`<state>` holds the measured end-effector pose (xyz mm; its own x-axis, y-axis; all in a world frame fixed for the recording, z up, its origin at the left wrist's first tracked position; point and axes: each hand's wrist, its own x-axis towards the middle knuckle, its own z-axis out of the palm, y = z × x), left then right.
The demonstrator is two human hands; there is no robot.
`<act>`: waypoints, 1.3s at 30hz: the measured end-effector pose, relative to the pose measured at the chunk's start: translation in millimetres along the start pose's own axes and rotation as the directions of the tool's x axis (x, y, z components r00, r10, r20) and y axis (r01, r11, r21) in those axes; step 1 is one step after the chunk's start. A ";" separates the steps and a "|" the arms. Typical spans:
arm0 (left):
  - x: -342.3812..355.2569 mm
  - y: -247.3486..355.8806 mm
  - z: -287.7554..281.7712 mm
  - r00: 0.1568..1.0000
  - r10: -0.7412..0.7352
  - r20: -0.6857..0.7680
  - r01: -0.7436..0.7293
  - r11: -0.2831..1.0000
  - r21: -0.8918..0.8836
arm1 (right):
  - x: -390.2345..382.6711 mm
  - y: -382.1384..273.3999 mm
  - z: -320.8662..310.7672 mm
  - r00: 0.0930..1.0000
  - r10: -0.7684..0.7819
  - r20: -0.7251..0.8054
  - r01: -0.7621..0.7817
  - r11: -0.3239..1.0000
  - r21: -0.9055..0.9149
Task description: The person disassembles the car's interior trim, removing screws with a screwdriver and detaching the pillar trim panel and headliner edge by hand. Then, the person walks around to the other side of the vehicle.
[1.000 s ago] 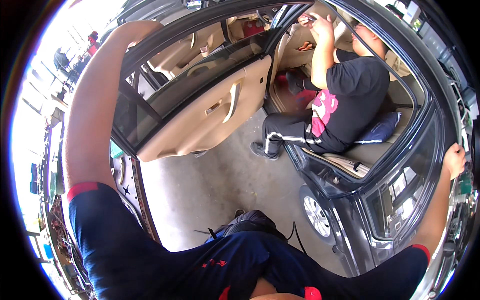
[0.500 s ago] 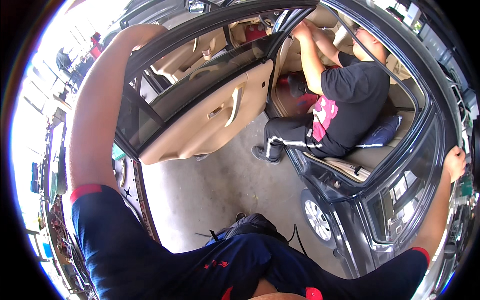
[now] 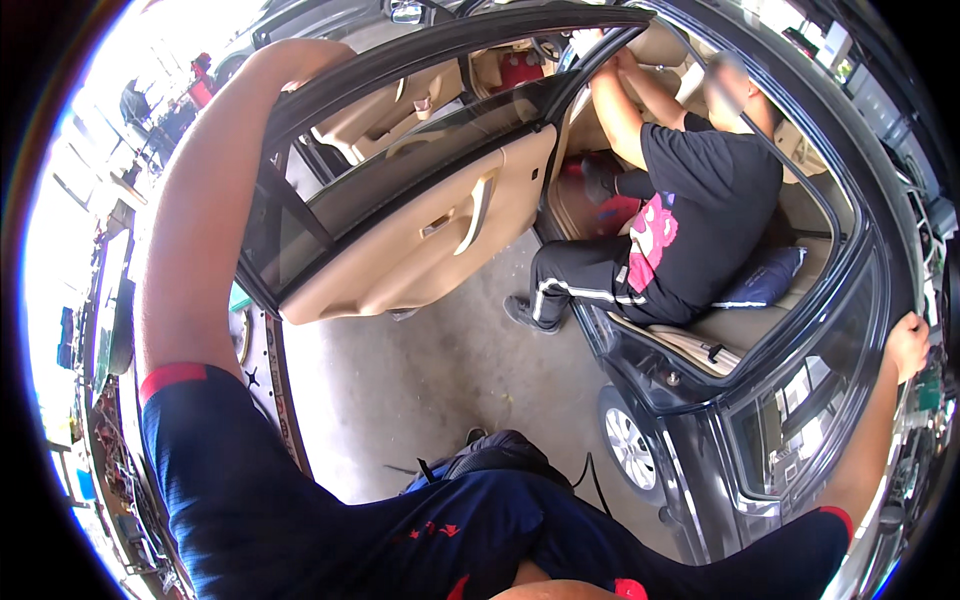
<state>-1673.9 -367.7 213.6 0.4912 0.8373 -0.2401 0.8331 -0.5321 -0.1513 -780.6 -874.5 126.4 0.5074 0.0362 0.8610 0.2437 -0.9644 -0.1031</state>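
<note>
My left hand (image 3: pixel 312 62) lies over the top of the frame of an open car door (image 3: pixel 400 255), its fingers curled behind the frame and partly hidden. The door has a beige inner panel with a pull handle (image 3: pixel 478 213). Out at the right, my right hand (image 3: pixel 907 348) rests with curled fingers against the upper edge of the dark car body (image 3: pixel 850 320), beside the rear side window. Whether it grips anything there is hidden. Both arms are stretched wide, and the door opening lies between them.
A person (image 3: pixel 710 200) in a black shirt sits sideways on the rear seat, both arms raised to the door pillar, one shoe (image 3: pixel 532 313) on the concrete floor (image 3: pixel 440 380). A dark blue cushion (image 3: pixel 765 278) lies behind them. The rear wheel (image 3: pixel 630 445) is below the opening.
In the picture, the door and my left hand have shifted slightly right, and my right hand sits a little lower. The seated person's head and arms have moved slightly.
</note>
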 end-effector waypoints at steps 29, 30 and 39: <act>-4.5 16.7 -7.8 0.998 0.058 0.004 -0.058 0.992 0.114 | -10.5 -17.2 -45.7 0.997 -0.081 0.010 0.081 0.997 -0.009; -3.4 14.5 -7.8 1.000 0.026 0.017 -0.026 0.999 -0.030 | -10.9 -18.4 -44.8 0.998 -0.061 0.022 0.061 0.998 -0.009; 12.6 4.7 2.1 0.991 -0.031 0.127 0.106 0.765 -0.635 | -16.1 -19.3 -51.9 0.994 0.068 0.091 -0.074 0.995 0.061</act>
<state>-1664.3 -359.9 207.9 0.4286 0.8307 -0.3554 0.8510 -0.2389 0.4678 -836.4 -870.2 140.4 0.5956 -0.0058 0.8032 0.2557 -0.9466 -0.1964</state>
